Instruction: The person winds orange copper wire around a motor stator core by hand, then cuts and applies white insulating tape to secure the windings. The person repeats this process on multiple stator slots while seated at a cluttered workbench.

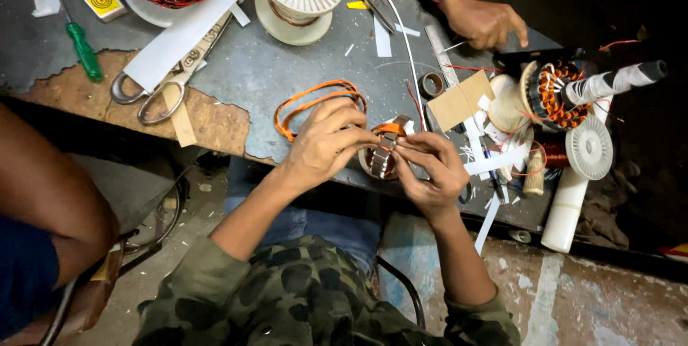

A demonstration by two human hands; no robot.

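At frame centre, our left hand [326, 141] and right hand [430, 167] both close on a small stator [382, 154] at the table [272, 73] edge; we judge winding work is ongoing, needing fine finger control. A yellow square box [101, 0] lies upper left.

Both hands meet over a small round stator core [382, 159] at the near edge of the grey workbench [287, 73]. The left hand [326, 141] grips it from above, the right hand [428, 167] pinches its side. Just beyond lies an orange wire coil [309, 100]. Scissors [161, 84] lie well to the left; a co-worker's hand [486, 22] rests at the far edge.
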